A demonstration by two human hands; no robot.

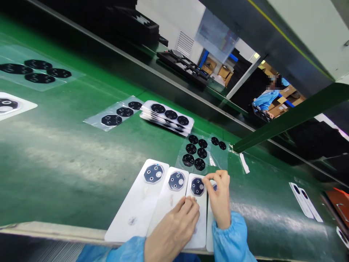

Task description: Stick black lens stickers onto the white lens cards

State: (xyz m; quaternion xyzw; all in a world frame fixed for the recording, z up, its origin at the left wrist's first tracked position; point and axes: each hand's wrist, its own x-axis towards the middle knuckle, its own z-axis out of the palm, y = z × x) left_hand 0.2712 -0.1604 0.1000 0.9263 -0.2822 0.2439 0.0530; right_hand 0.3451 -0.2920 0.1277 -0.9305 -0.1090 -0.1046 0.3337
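Note:
White phone back panels lie side by side before me, each with a dark octagonal camera cover, such as the leftmost panel and the second panel. My left hand rests over the second and third panels, its fingers bent and drawn together, fingertips just below the octagonal cover of the third. Whatever may be under those fingertips is hidden. Thumb and index finger of my right hand pinch at that cover's right edge; what they hold is too small to make out. The right hand partly hides a fourth panel.
Clear sheets with black octagonal pieces lie beyond the panels, beside a panel stack. Another clear sheet lies left. Two panels sit at right. A green post rises behind; a person is in the background.

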